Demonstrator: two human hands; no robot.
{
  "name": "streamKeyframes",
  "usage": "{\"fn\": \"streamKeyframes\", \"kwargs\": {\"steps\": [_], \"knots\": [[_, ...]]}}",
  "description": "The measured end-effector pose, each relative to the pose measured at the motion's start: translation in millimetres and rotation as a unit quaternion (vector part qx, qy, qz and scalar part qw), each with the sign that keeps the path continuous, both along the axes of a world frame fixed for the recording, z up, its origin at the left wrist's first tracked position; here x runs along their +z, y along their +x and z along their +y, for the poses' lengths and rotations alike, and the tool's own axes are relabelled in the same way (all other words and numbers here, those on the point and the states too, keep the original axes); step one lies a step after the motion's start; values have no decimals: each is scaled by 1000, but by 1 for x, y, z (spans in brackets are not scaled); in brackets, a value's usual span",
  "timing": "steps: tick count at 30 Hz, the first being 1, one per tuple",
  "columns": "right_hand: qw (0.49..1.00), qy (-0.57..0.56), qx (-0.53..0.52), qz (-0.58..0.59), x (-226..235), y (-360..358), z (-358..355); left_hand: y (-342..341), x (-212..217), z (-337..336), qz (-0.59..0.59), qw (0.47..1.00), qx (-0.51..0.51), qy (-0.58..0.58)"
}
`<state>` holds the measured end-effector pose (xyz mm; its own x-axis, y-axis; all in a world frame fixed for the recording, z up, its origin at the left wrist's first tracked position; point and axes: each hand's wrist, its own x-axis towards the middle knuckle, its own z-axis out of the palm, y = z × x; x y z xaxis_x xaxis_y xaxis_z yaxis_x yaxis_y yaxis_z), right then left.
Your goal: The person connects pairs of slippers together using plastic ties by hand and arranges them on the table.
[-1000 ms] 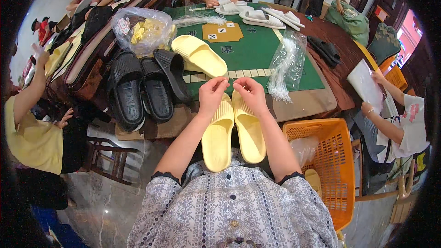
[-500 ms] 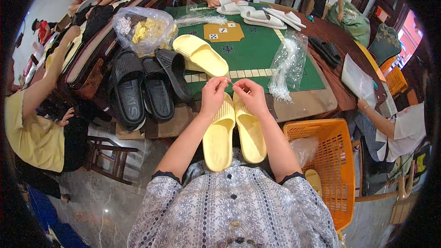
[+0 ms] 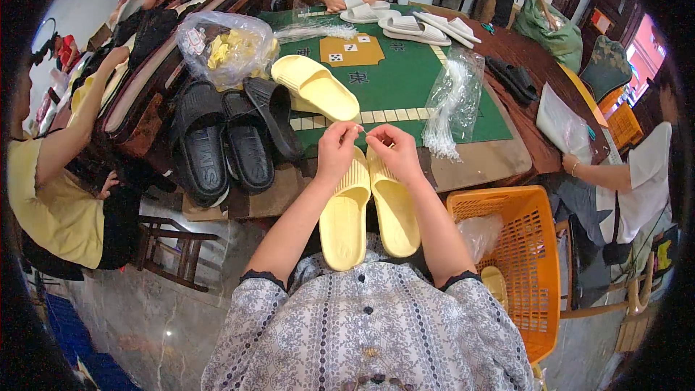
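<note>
Just above a pair of yellow slide slippers, my left hand (image 3: 337, 152) and my right hand (image 3: 395, 150) face each other. Both are closed in a pinch, and a thin pale strand spans the small gap between the fingertips. The left slipper (image 3: 343, 228) and the right slipper (image 3: 398, 221) lie side by side, toe straps away from me, against the table edge. My hands partly hide their toe ends. Beyond my left hand lies another yellow slipper (image 3: 326, 94), over a further one. To the right, a clear bag (image 3: 455, 101) holds a bundle of white strands.
Black slippers (image 3: 201, 148) stand at left beside a clear bag of yellow pieces (image 3: 232, 51). White slippers (image 3: 416, 31) lie across the green table mat (image 3: 405, 87). An orange plastic basket (image 3: 539, 246) stands at my right. Other people work around the table.
My hands and the yellow slippers stay almost in place, with only slight fingertip movement. At the right, a person in white has shifted posture; the person by the green sack has moved a hand.
</note>
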<state>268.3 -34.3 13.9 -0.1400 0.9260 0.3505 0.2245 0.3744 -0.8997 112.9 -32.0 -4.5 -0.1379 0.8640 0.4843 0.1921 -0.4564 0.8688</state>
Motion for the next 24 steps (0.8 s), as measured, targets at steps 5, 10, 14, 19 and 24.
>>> {"fn": "streamKeyframes", "kwargs": {"steps": [5, 10, 14, 19, 24], "knots": [[1000, -17, 3, -5, 0, 0, -1, -1, -2, 0, 1, 1000, 4, 2], [1000, -11, 2, -6, -3, 0, 1, -1, -4, 1, 4, 1000, 1, -2], [1000, -10, 0, -15, -2, 1, 0, 0, 0, -2, 6, 1000, 3, -15], [999, -17, -9, -32, 3, 0, -2, 0, 2, -3, 6, 1000, 9, -7], [1000, -19, -3, -19, 4, 1, -4, 0, 0, -2, 9, 1000, 11, -14]]}}
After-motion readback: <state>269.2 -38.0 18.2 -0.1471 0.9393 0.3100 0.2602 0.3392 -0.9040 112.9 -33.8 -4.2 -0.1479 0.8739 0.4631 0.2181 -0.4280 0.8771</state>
